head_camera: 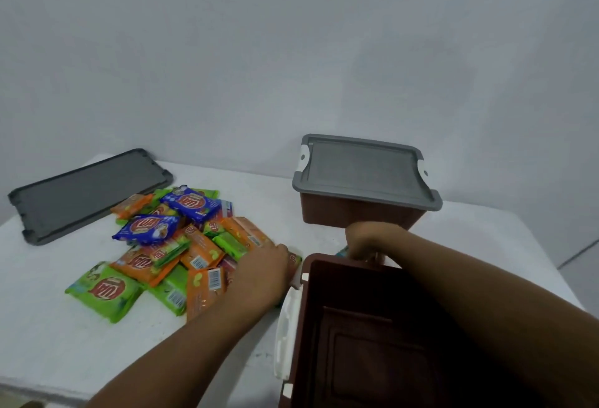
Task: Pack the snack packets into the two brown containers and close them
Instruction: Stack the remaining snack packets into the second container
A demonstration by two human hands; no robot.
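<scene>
Head view shows you at the start of the packing step. The open brown container (372,336) stands near you on the table (48,326), and I see no packet in the part of its inside that shows. The snack packets (168,245) lie in a loose pile to its left. Your left hand (264,266) rests on the near right edge of this pile; the fingers are turned away from the camera, so I cannot tell if they already pinch a packet. Your right hand (364,242) has its fingers curled over the far rim of the open container and seems to hold it steady. The second brown container (356,216) stands behind, already covered by its grey lid (363,171). The loose lid (87,193) lies far left.

The next move, in my judgement, asks you to take a few packets and lay them flat inside the open container, so that the lid can close later.

Each packet, orange, green or blue, carries a red oval logo with white letters. It is upside down and blurred, so I cannot read it. Some show barcodes.
</scene>
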